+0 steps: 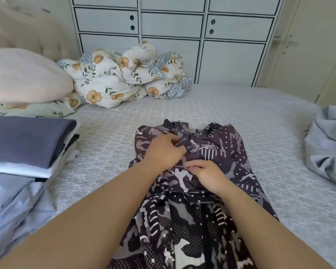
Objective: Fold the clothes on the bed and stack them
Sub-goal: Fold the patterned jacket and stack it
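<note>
Left hand [164,150] and right hand [208,174] both pinch the garment [211,152], whose length runs straight toward the person.

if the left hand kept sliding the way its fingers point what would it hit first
Probably the bunched top edge of the patterned garment that the left hand grips; beyond it only bare bed shows, though depth is hard to judge.

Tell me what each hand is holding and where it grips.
Both the left hand and right hand pinch the dark patterned garment at bunched fabric near its middle.
</note>
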